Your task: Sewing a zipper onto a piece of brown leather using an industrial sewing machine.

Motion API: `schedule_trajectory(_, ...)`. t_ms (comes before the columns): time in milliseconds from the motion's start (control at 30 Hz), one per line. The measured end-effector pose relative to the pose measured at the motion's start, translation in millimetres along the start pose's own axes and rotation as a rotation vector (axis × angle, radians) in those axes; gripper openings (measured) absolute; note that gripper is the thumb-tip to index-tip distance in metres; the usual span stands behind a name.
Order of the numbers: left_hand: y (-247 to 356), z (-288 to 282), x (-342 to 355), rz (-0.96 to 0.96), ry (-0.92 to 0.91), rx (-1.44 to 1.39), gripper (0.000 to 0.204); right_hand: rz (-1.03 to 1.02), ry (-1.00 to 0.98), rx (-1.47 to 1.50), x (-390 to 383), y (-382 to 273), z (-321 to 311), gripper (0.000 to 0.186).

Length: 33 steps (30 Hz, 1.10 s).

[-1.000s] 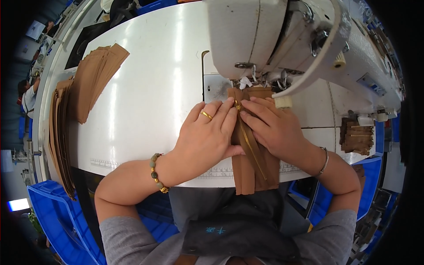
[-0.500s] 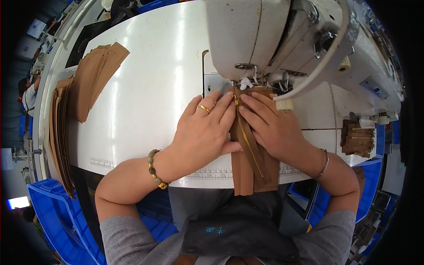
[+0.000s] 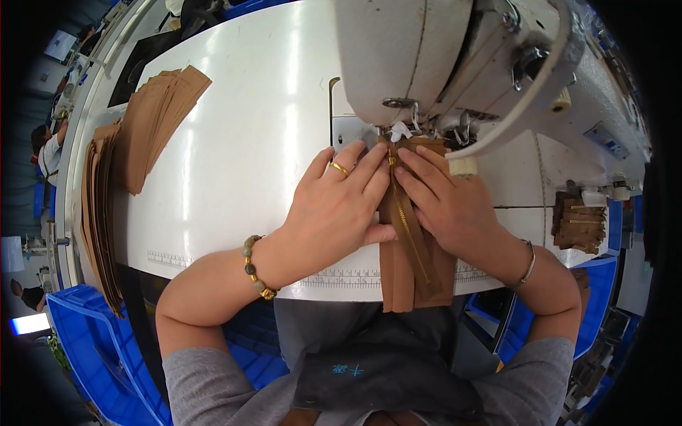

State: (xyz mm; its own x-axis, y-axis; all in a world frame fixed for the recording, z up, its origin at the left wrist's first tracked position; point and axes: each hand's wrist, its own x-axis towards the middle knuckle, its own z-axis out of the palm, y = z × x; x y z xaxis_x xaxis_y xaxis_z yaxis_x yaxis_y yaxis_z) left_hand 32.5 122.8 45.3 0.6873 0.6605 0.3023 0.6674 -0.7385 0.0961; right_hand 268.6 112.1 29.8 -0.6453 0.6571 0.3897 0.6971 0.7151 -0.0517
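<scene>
A brown fabric piece [image 3: 419, 266] with a gold zipper [image 3: 406, 220] down its middle lies on the white sewing table [image 3: 241, 142], its far end under the presser foot [image 3: 398, 131] of the white sewing machine [image 3: 440, 57]. My left hand [image 3: 337, 209], wearing a gold ring and a bead bracelet, lies flat on the fabric left of the zipper. On the other side of the zipper my right hand [image 3: 447, 206] presses the fabric down. The near end of the piece hangs over the table's front edge.
Stacks of brown fabric pieces [image 3: 153, 124] lie at the table's left edge, some hanging over it. More brown zippered pieces [image 3: 579, 224] sit at the right. Blue plastic bins [image 3: 78, 341] stand below on both sides. Other people work at far left.
The fabric piece has fed a little further under the presser foot, and both hands have moved forward with it.
</scene>
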Motion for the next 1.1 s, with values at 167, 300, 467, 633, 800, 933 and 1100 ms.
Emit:
schedule_trajectory(167,-3.4,3.5,3.6,0.015,0.012,0.009,0.079,0.007,-0.004,-0.03,0.6,3.7,2.1,0.044)
schedule_trajectory(300,-2.8,5.0,4.2,0.011,0.053,0.016,0.077,0.005,0.026,-0.016,2.4,4.6,1.2,0.043)
schedule_trajectory(467,-3.4,3.5,5.6,0.006,0.062,0.008,0.076,-0.029,0.049,-0.026,4.3,3.4,-2.7,0.043)
schedule_trajectory(633,13.9,4.9,-4.7,0.12,0.129,0.07,0.068,-0.028,0.001,-0.121,-10.5,-11.9,-13.3,0.041)
schedule_trajectory(800,17.5,9.1,-18.0,0.318,0.166,0.122,0.051,-0.033,-0.039,0.105,-42.9,-38.1,-32.6,0.033)
schedule_trajectory(933,27.1,5.2,-32.6,0.289,0.179,0.064,0.048,-0.091,0.036,0.304,-61.5,-63.2,-29.8,0.029)
schedule_trajectory(1100,49.7,-1.3,-50.8,0.117,0.176,-0.021,0.049,-0.246,0.105,0.186,-75.7,-72.6,-19.7,0.022)
